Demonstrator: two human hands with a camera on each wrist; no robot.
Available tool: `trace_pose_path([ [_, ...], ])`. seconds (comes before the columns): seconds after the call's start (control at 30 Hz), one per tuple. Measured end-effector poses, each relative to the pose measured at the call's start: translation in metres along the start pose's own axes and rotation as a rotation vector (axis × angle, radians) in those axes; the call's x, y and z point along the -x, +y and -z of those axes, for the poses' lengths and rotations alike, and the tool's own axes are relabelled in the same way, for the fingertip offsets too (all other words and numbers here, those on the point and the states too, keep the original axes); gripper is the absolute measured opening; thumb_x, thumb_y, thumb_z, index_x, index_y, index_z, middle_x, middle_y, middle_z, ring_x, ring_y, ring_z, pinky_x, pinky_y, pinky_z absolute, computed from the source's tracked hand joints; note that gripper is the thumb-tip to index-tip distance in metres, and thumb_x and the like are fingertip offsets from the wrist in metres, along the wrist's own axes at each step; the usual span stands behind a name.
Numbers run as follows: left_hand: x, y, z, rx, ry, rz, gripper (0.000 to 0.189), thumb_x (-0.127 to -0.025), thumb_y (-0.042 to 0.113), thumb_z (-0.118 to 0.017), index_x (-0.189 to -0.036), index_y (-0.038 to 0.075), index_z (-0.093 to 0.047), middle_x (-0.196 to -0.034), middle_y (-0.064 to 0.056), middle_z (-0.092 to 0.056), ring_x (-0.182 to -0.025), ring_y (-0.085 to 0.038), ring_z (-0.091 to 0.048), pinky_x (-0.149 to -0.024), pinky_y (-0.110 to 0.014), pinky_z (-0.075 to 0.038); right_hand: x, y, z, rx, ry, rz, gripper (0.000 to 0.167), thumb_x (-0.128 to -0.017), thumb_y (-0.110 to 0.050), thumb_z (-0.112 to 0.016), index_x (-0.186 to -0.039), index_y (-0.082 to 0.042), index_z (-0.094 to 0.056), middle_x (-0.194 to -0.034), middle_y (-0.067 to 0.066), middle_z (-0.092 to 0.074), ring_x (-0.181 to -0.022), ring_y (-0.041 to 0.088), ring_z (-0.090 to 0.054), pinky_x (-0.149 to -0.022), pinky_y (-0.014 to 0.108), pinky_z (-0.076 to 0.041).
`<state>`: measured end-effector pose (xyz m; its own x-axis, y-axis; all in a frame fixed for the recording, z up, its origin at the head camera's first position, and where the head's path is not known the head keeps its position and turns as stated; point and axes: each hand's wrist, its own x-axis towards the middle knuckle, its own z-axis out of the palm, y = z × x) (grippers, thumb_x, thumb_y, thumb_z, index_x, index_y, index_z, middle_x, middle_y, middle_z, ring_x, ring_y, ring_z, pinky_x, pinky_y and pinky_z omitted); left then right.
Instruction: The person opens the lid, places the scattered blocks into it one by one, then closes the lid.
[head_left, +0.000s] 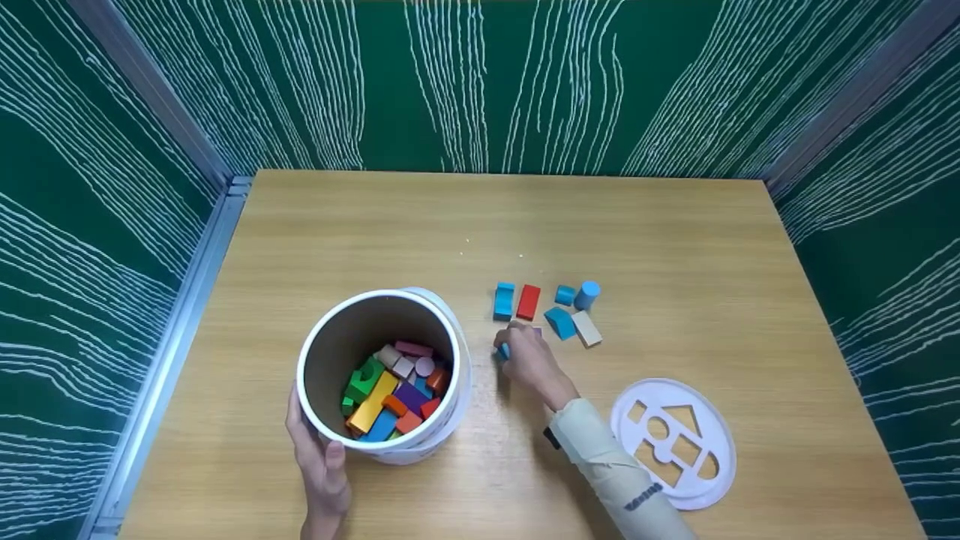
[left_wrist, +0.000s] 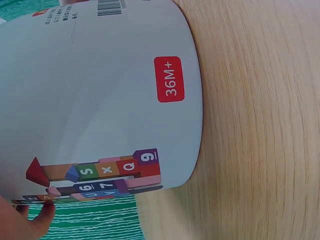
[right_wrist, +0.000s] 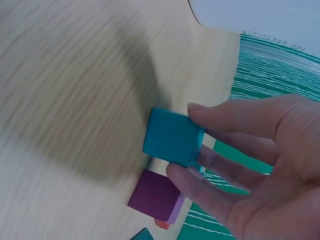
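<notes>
In the head view, a white bucket of coloured wooden blocks leans with its mouth toward me. My left hand holds its near left side, thumb by the rim and fingers round the wall. The left wrist view shows the printed wall and part of that hand. My right hand pinches a blue block between thumb and fingers, at the tabletop right of the bucket. A purple block sits beside it, mostly hidden by the hand in the head view.
Beyond my right hand lie a blue block, a red block, a blue cylinder, a small blue piece, a blue arch-like block and a pale block. A white lid with shaped holes lies near right.
</notes>
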<state>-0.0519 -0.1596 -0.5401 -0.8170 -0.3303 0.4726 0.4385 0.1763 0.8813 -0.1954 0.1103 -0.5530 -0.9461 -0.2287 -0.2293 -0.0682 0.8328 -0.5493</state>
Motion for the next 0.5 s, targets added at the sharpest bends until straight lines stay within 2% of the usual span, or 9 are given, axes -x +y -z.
trace_pose_path([
  [0.27, 0.000, 0.002, 0.000, -0.021, 0.004, 0.032, 0.066, -0.091, 0.019, -0.045, -0.149, 0.004, -0.018, -0.153, -0.014, -0.021, -0.136, -0.024, -0.025, -0.111, -0.027, -0.025, 0.003, -0.002, 0.005, -0.013, 0.003, 0.037, 0.031, -0.079, 0.005, -0.069, -0.109, -0.003, -0.070, -0.106, 0.012, -0.062, -0.090, 0.024, -0.057, -0.081, 0.037, -0.054],
  [0.5, 0.000, 0.002, 0.000, -0.026, 0.004, 0.023, 0.066, -0.090, 0.017, -0.044, -0.149, 0.003, -0.018, -0.153, -0.014, -0.021, -0.136, -0.024, -0.025, -0.111, -0.027, -0.024, 0.006, -0.005, 0.013, -0.023, 0.015, 0.053, 0.029, -0.081, 0.000, -0.070, -0.110, -0.003, -0.069, -0.110, 0.013, -0.063, -0.095, 0.026, -0.059, -0.084, 0.038, -0.053],
])
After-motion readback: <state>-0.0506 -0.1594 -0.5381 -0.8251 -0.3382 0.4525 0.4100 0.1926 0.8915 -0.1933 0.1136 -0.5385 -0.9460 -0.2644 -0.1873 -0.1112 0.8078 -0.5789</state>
